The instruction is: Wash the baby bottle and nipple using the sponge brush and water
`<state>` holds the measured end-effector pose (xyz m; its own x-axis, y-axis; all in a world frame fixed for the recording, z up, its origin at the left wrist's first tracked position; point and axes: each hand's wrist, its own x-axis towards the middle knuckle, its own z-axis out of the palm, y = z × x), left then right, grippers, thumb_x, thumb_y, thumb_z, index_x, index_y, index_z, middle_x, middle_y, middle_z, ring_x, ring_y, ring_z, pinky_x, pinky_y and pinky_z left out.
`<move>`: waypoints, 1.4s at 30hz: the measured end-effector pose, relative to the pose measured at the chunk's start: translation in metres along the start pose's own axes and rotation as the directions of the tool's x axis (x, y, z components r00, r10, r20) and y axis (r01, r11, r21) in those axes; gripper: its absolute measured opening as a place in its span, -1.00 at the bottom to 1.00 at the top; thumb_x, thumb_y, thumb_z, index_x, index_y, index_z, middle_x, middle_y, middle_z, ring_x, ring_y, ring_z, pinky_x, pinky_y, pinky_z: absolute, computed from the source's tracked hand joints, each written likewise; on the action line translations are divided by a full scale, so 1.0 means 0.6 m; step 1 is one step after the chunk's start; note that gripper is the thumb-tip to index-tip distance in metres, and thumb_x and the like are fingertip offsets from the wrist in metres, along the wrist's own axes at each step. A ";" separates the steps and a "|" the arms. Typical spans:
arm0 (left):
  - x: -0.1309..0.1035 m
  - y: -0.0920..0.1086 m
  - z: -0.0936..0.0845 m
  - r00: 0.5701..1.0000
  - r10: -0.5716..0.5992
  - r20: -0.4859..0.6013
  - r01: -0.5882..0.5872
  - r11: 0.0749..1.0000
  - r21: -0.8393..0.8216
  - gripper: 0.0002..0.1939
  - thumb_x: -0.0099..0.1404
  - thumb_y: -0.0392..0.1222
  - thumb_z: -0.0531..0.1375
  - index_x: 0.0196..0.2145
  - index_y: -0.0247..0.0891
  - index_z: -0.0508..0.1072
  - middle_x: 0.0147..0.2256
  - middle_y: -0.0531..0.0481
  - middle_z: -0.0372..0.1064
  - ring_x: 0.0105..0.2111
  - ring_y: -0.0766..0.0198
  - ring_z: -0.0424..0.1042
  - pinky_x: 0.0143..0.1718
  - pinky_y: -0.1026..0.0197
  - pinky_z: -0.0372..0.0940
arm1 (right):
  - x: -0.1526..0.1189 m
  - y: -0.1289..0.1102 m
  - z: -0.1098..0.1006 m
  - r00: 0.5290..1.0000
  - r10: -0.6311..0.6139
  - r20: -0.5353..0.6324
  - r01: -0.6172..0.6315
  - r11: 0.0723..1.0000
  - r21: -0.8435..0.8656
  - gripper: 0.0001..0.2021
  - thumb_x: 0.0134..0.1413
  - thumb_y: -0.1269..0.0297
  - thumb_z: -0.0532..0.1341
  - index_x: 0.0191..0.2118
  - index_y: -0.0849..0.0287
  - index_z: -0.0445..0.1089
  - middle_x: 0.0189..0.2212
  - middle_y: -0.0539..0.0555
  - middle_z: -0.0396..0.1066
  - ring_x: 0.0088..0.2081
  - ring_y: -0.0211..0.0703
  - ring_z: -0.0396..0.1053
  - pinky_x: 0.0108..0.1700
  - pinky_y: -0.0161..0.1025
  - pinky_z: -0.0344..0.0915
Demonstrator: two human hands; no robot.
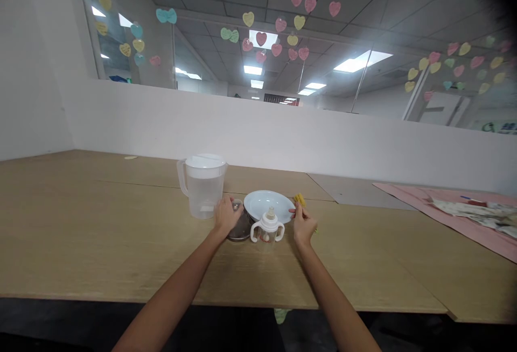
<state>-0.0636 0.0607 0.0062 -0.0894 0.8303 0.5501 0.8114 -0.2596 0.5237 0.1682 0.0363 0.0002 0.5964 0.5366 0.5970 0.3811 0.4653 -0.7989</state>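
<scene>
My left hand (227, 216) has its fingers curled at the edge of a dark, shiny round dish-like thing (241, 229); a small clear piece (237, 203) shows by the fingertips. Just left of that hand stands a translucent plastic pitcher (205, 193) with a white lid. My right hand (304, 225) is closed beside the rim of a pale, shallow bowl (258, 199). A yellow object (299, 199) sticks out above its fingers, its lower part hidden. Between my hands, in front of the bowl, a clear baby bottle (267, 227) with two white handles and a teat stands upright.
The wooden table (141, 244) ends at a near edge in front of me. On the right lie a pink sheet (424, 199) with crumpled pale material and a grey sheet (355, 190). A white wall (161, 120) with windows and heart-shaped notes rises behind.
</scene>
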 end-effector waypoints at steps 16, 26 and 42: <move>-0.079 0.110 -0.031 0.883 0.379 -0.278 -0.469 0.747 -0.471 -0.63 0.26 -0.08 0.00 0.00 -0.24 0.17 -0.07 -0.16 0.25 -0.09 0.17 0.27 -0.05 0.11 0.16 | -0.018 -0.025 -0.001 0.985 -0.170 -0.020 0.169 0.983 -0.066 -0.55 0.11 0.05 -0.03 -0.63 0.23 0.31 -0.52 0.07 0.33 -0.42 -0.21 0.29 -0.28 -0.25 0.18; -0.090 0.119 -0.034 0.893 0.369 -0.259 -0.451 0.730 -0.514 -0.64 0.28 -0.12 -0.03 0.02 -0.25 0.16 -0.03 -0.17 0.24 -0.03 0.16 0.24 -0.01 0.10 0.14 | -0.050 -0.038 -0.011 0.817 -0.461 0.347 0.474 0.879 0.053 -0.58 0.11 0.16 -0.04 0.04 0.24 0.17 -0.36 0.10 0.37 -0.30 -0.15 0.33 -0.17 -0.14 0.26; -0.093 0.124 -0.029 0.865 0.469 -0.180 -0.492 0.721 -0.487 -0.62 0.30 -0.16 -0.05 0.06 -0.21 0.18 -0.01 -0.13 0.24 0.00 0.16 0.19 0.04 0.07 0.08 | -0.062 -0.039 -0.003 0.678 -0.626 0.384 0.695 0.716 -0.060 -0.32 -0.10 0.03 0.16 0.13 0.25 0.04 -0.32 0.15 0.40 -0.44 -0.17 0.35 -0.37 -0.22 0.35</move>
<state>-0.0085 -0.0135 0.0260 0.1996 0.5076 0.8381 0.3475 -0.8364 0.4238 0.1384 0.0039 -0.0032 -0.1052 0.3427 0.9335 0.7303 0.6638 -0.1614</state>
